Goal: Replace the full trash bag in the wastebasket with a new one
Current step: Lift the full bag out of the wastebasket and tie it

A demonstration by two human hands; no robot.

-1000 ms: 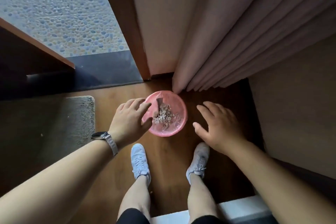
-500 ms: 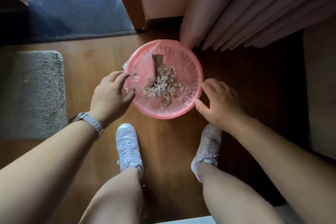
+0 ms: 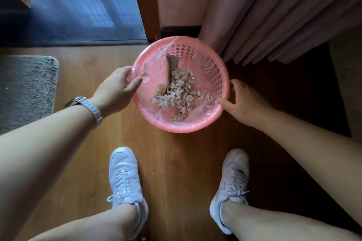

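Flanking the wastebasket (image 3: 182, 128), left hand (image 3: 115, 88) and right hand (image 3: 242, 100) grip opposite rim edges, likely to free the trash bag (image 3: 197, 111).

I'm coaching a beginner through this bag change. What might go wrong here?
1. Loose scraps sit in the clear bag; an uneven pull by the left hand or right hand at the wastebasket rim might spill them or tear it.
2. The curtain hangs at the far rim and might snag.
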